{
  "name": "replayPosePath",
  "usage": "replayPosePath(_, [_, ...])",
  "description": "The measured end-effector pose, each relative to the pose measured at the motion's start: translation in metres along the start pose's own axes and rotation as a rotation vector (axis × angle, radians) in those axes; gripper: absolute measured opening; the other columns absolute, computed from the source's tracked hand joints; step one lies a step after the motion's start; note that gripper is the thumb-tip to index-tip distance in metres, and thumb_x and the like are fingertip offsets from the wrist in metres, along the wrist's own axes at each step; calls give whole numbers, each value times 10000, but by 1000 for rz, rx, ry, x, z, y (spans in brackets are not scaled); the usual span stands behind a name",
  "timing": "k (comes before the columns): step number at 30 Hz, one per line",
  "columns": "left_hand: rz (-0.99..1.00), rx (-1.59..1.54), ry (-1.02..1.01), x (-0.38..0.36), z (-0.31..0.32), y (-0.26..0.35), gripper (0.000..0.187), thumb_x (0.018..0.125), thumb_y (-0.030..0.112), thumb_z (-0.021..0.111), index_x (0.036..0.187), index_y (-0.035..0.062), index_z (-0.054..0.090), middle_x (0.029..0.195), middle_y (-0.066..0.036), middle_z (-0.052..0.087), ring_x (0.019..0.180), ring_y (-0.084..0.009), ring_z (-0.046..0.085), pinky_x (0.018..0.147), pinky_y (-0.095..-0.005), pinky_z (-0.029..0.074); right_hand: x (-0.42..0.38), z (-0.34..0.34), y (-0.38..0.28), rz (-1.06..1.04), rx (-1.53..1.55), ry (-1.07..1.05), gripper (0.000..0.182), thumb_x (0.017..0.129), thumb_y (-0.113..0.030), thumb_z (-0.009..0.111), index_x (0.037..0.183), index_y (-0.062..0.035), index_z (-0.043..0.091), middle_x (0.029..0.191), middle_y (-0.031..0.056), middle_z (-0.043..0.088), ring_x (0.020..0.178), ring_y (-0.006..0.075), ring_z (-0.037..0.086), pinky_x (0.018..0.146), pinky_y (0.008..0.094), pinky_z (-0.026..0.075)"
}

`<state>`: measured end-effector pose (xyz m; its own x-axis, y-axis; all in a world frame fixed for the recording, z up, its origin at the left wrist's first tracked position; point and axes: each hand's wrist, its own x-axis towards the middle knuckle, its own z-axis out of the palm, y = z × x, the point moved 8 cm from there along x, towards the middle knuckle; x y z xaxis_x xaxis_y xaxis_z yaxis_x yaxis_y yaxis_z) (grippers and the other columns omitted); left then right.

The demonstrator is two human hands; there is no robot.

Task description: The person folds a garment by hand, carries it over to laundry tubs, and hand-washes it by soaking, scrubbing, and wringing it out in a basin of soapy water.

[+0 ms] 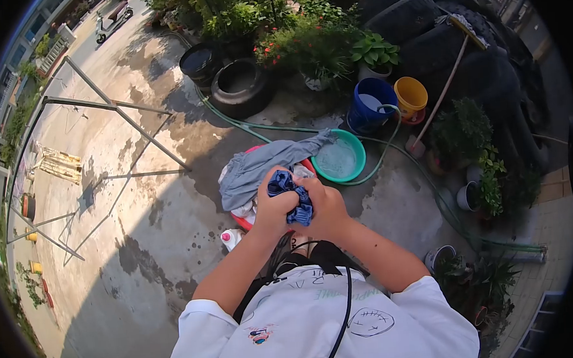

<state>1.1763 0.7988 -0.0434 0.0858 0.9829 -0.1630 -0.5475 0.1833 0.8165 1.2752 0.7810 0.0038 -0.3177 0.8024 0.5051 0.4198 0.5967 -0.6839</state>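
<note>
Both of my hands are closed around a bunched dark blue cloth [291, 198], held over a red basin [239, 220]. My left hand [275, 204] grips it from the left side, and my right hand [325, 206] from the right. Beneath them, a grey-blue garment [254, 174] is draped across the basin with other pale laundry, partly hidden by my hands. A green basin [339, 155] of cloudy water stands just beyond on the right. Close to the red basin's near left side is a white bottle [230, 239] with a pink cap.
A green hose [422, 165] winds over the wet concrete past a blue bucket [371, 103] and a yellow bucket [410, 93]. Potted plants, tyres [241, 87] and a long-handled broom [447, 83] line the far and right sides. A metal frame [111, 104] stands at left.
</note>
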Motion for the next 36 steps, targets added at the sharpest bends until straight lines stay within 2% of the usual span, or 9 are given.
replayPosePath(4, [20,-44,16,34,-9,3,281,622,-10,510,898,44,510,768,1,504,660,-68,502,620,-213,438,29,13,29,-10,-10,-56,756,539,-204,813,1189,-92,443,909,142,630,776,331,637,648,379,505])
replayPosePath(7, [77,-58,129,47,-42,2,297,624,-13,508,916,43,509,786,-4,514,680,-81,522,631,-221,449,53,40,45,88,14,-321,770,549,-208,808,1211,-110,426,914,140,634,793,344,633,689,399,504])
replayPosePath(8, [92,-10,187,49,-54,7,309,635,-5,533,940,40,514,805,-9,529,710,-93,541,651,-229,460,61,51,52,183,40,-490,803,573,-214,797,1264,-126,398,1019,158,610,898,348,613,757,412,495])
replayPosePath(12, [157,41,342,62,-71,12,360,649,11,581,1002,39,517,836,-19,545,750,-102,558,685,-239,472,87,77,83,64,161,-730,881,597,-208,786,1349,-141,331,1230,175,500,1101,342,520,843,406,468])
replayPosePath(15, [217,150,468,78,-83,-11,361,658,-4,566,1012,42,515,843,-17,545,750,-102,560,676,-239,471,97,82,111,-8,240,-742,856,563,-156,799,1303,-123,370,1187,177,527,1063,344,549,874,392,454])
replayPosePath(18, [208,-47,685,101,-92,-49,327,666,-9,553,986,44,514,827,-9,534,724,-94,546,653,-231,461,96,103,156,20,376,-778,819,559,-156,791,1269,-124,383,1115,183,564,1021,349,568,831,397,467])
replayPosePath(26, [411,-271,851,169,-158,-188,256,639,-29,471,886,17,524,785,-35,534,652,-118,537,628,-240,468,49,172,294,-93,285,-737,651,563,-191,764,1126,-80,459,802,164,623,724,356,622,595,413,485])
replayPosePath(32, [549,-325,842,159,-216,-289,244,626,-38,475,860,19,515,774,-46,548,647,-118,545,615,-243,472,-36,235,366,-202,271,-723,681,509,-163,795,1114,-77,494,865,136,624,776,333,630,647,376,497])
replayPosePath(36, [594,-61,817,142,-254,-332,220,639,-18,532,845,46,493,752,18,496,644,-56,480,585,-213,424,-76,264,387,-356,448,-604,679,513,-171,804,1111,-73,497,862,127,629,739,319,639,633,363,501])
